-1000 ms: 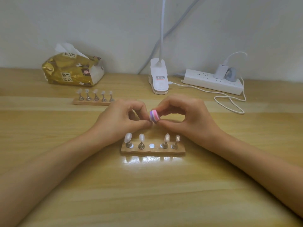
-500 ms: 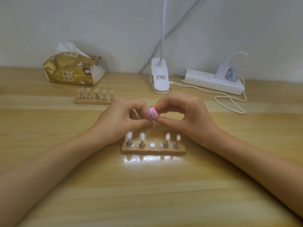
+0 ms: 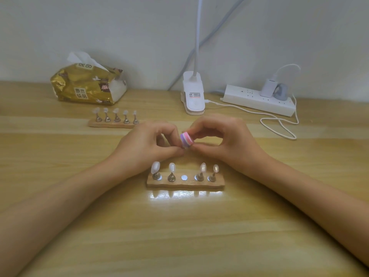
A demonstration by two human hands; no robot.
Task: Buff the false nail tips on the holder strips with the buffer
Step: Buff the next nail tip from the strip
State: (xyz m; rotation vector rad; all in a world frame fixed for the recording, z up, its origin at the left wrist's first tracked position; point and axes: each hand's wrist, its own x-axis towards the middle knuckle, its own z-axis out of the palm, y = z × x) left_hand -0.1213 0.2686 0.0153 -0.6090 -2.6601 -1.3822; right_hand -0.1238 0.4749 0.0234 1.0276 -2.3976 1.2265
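My right hand (image 3: 225, 142) pinches a small pink-and-purple buffer block (image 3: 186, 141) between thumb and fingers. My left hand (image 3: 147, 146) has its thumb and forefinger pinched together against the buffer's left face. They seem to hold a nail tip, which is hidden behind the fingers. Just in front of both hands lies the near holder strip (image 3: 185, 183). It carries several pale nail tips on metal posts, and its middle spot shows only a bare disc (image 3: 184, 177). A second holder strip (image 3: 111, 123) with several nail tips lies at the back left.
A gold tissue pack (image 3: 87, 84) sits at the back left by the wall. A white clip lamp base (image 3: 194, 96) stands at the back centre. A white power strip (image 3: 257, 99) with plugs and a looped cable (image 3: 279, 124) lies at the back right.
The buffer has shifted slightly left and tilted between the fingertips. Both hands stay close together above the near strip, and the strips have not moved.
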